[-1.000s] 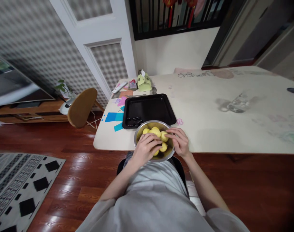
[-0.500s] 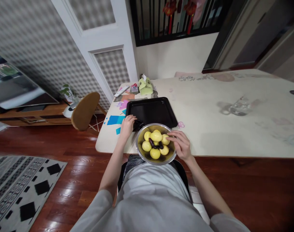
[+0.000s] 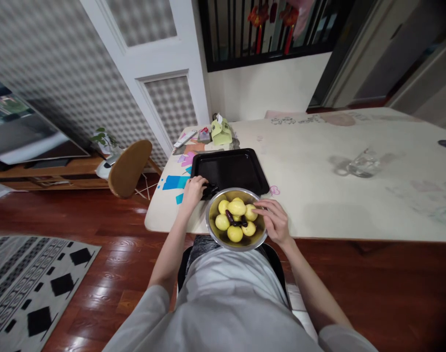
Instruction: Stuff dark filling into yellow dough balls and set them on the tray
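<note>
Dark pieces point(image 3: 229, 216) lay, in the head view, among the lemons point(image 3: 235, 233) in the bowl point(image 3: 215, 235); more sat at the near left corner of the tray point(image 3: 232, 168). At least two were thus in the bowl and the rest on the tray, too bunched to count, so the move from tray to bowl looked only partly done. No lemon showed on the tray. The left hand point(image 3: 194, 188) was at that corner, fingers curled beside the pieces; whether they gripped one, I could not tell. The right hand point(image 3: 276, 217) reached over the bowl's right rim, fingers slightly apart near a lemon, grip unclear. The bowl jutted past the desk point(image 3: 310, 195) edge.
</note>
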### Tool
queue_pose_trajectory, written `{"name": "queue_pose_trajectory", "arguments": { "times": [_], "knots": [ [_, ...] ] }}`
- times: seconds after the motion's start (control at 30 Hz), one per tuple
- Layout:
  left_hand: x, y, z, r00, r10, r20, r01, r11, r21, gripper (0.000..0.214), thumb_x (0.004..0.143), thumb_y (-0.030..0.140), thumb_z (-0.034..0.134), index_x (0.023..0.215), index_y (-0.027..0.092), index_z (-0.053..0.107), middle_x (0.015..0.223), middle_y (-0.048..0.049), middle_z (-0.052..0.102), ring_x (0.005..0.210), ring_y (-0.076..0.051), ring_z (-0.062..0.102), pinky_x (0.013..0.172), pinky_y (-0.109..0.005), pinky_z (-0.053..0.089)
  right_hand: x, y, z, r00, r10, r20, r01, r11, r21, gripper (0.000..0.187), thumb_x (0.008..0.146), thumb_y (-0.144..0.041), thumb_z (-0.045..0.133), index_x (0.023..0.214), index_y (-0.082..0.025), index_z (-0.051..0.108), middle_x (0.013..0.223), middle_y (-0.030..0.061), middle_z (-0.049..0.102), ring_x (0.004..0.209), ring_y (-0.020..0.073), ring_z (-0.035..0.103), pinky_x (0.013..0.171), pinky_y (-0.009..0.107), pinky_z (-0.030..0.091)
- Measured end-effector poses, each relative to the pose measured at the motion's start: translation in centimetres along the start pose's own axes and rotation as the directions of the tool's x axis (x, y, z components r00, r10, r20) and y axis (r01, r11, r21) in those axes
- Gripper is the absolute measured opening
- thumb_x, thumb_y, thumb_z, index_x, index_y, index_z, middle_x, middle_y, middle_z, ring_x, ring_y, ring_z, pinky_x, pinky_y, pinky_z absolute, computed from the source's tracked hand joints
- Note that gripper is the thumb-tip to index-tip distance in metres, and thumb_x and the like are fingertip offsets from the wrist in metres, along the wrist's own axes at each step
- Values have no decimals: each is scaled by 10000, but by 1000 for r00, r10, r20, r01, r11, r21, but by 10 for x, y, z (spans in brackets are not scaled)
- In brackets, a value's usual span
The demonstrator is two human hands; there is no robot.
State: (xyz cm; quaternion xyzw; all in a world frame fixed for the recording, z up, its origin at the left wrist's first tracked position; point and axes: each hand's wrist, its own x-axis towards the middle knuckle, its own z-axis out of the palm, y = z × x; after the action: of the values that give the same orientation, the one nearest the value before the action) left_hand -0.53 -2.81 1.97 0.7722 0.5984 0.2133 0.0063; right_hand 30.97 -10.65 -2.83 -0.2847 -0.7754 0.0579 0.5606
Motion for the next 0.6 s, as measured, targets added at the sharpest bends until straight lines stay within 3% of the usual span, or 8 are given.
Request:
{"name": "queue_pose_trajectory", "arguments": {
  "times": [0.27,0.43,0.6],
  "knots": [
    [-48,35,-12,963,68,-262,-158,927,-341,151,1010,173,617,1114,213,720,1100,-76,744,1047,-244,712,929,-377,562,1,-2,0,1000,11,-12,-11,1000,-2,334,1011,-204,470,1102,-251,788,1114,101,771,1068,292,688,896,523,585],
    [-79,63,-21,954,104,-282,-217,887,-408,162,1032,211,613,1161,222,711,1108,-71,747,1045,-228,719,945,-374,575,13,-9,-4,1000,19,4,-19,999,-45,273,993,-188,557,1125,-265,784,1102,89,778,1053,280,690,906,501,580],
    [-89,75,-21,956,151,-252,-250,868,-429,151,1038,211,610,1158,228,700,1086,-67,756,1037,-223,727,932,-370,586,32,-23,-6,984,56,171,-29,987,-160,300,982,-284,674,1278,-278,725,1247,73,769,1211,303,652,1028,527,521]
  ]
}}
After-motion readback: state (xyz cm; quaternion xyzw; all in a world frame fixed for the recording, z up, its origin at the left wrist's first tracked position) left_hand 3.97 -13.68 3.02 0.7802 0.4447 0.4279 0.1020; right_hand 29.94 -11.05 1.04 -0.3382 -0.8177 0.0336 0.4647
